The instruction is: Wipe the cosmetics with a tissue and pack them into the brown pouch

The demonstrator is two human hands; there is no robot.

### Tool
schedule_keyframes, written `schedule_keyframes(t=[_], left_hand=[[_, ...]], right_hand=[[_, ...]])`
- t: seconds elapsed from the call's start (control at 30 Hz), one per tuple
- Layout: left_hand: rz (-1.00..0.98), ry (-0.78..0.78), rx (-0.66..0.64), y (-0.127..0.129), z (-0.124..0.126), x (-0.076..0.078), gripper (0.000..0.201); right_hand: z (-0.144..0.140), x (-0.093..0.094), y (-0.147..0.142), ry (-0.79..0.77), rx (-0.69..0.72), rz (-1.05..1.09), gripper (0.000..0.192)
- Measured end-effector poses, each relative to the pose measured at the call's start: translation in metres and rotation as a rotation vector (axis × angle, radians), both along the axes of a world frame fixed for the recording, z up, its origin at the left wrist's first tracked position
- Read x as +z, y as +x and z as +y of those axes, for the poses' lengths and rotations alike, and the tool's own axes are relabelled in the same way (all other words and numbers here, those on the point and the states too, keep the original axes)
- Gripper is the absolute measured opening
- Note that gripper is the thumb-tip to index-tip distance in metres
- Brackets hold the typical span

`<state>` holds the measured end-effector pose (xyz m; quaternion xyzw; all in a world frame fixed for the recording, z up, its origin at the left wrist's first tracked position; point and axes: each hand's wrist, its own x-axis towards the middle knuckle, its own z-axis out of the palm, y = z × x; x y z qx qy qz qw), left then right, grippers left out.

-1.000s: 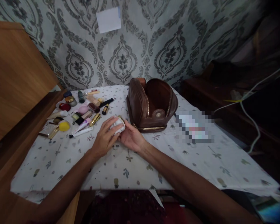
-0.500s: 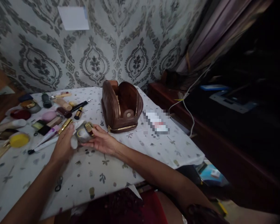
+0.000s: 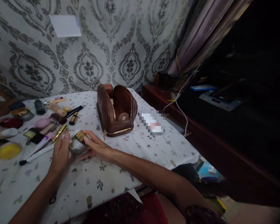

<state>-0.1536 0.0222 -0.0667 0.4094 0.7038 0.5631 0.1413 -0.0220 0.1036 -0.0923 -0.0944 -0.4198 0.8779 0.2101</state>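
A grey glass cosmetic jar (image 3: pixel 76 145) with a gold lid is tilted in my right hand (image 3: pixel 96 147), whose fingers and thumb are closed on its right side. My left hand (image 3: pixel 60 152) is closed at the jar's left side, fingers together. A bit of thin white material (image 3: pixel 72 133) shows behind the jar, near the left fingertips; most of it is hidden. Beyond my hands stands a brown makeup bag (image 3: pixel 116 113), unzipped, with a small light item partly visible inside.
Makeup items crowd the table's left side: a pink sponge (image 3: pixel 42 123), a yellow round item (image 3: pixel 10 151), a white-handled brush (image 3: pixel 38 154), a black pen-like item (image 3: pixel 76 110) and several others. A blurred-out flat item (image 3: pixel 152 123) lies right of the bag. White cables (image 3: pixel 185 115) hang beyond the table edge.
The view has shifted, so everything sits further left and slightly lower. The jar stays between my hands. Less of the white material shows beside it now.
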Motion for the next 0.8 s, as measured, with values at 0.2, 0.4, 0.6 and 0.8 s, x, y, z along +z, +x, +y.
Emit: schedule_keyframes(t=[0.2, 0.4, 0.6, 0.8], left_hand=[[-0.073, -0.018, 0.012, -0.004, -0.001, -0.002, 0.055], [0.329, 0.107, -0.166, 0.000, -0.002, -0.002, 0.035], [0.837, 0.255, -0.399, 0.005, -0.003, 0.001, 0.024], [0.877, 0.266, -0.392, 0.005, -0.005, 0.003, 0.026]], right_hand=[[0.006, -0.004, -0.003, 0.293, -0.239, -0.134, 0.057], [0.003, -0.002, -0.006, 0.037, -0.294, -0.116, 0.051], [0.012, 0.000, -0.003, -0.289, -0.279, -0.071, 0.043], [0.015, 0.005, -0.002, -0.423, -0.192, -0.037, 0.028]])
